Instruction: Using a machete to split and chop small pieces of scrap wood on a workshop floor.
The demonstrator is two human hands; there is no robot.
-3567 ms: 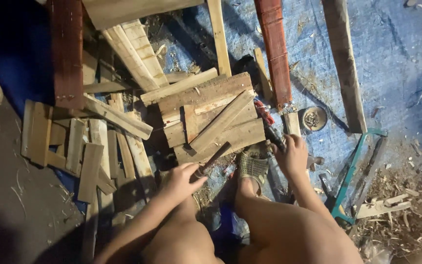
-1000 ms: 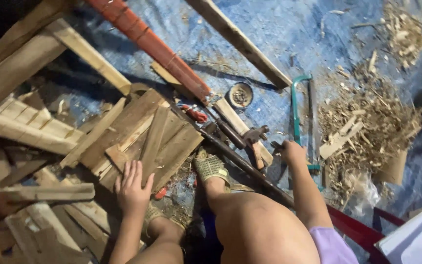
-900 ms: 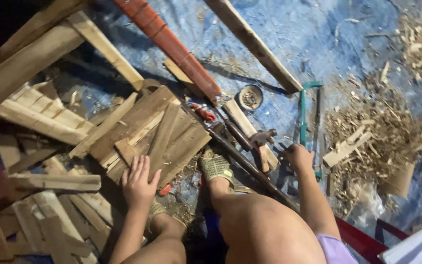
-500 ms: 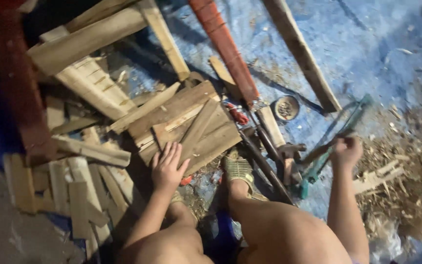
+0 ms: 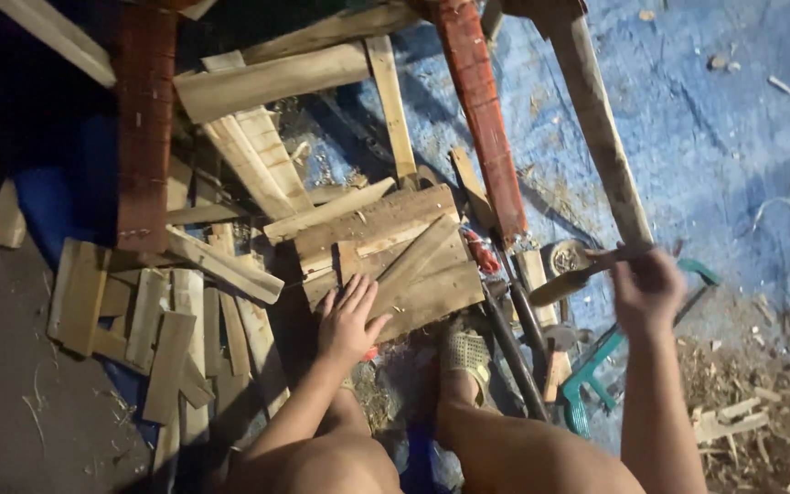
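- Wooden panel (image 5: 386,261): frame centre, on tarp (image 5: 706,137); left hand (image 5: 347,320) flat on its lower edge.
- Loose slats (image 5: 153,329): lower left.
- Long beam (image 5: 601,128): upper right.
- Wood shavings (image 5: 770,412): lower right.

Blue tarp (image 5: 706,137) underneath; red-brown plank (image 5: 479,101) across it; wood shavings (image 5: 761,402) right; loose slats (image 5: 166,329) left.

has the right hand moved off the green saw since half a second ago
Yes. The right hand has lifted from the green saw on the blue tarp and now holds a wooden-handled tool above it.
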